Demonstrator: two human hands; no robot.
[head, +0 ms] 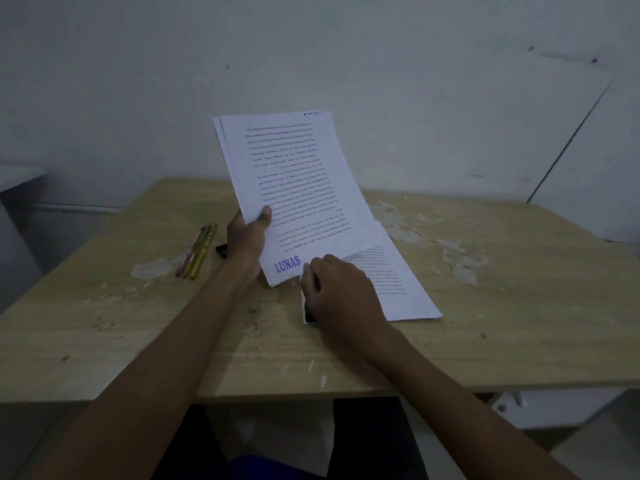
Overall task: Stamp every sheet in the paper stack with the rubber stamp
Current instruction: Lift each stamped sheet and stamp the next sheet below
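Note:
My left hand [247,242] holds several lifted sheets [294,181] upright above the table, thumb on the front page. That page carries printed text and a purple "LUNAS" stamp mark [287,265] near its lower edge. The rest of the paper stack [398,289] lies flat on the table to the right. My right hand [341,292] is curled over the near left corner of the flat stack and grips a black rubber stamp [309,315]. Only the stamp's lower end shows under the palm.
Three pencils [196,251] lie side by side on the wooden table [138,341], left of my left hand. A small black object [221,250] sits partly hidden behind that hand. The tabletop's veneer is chipped at the right [450,251]. A wall stands close behind.

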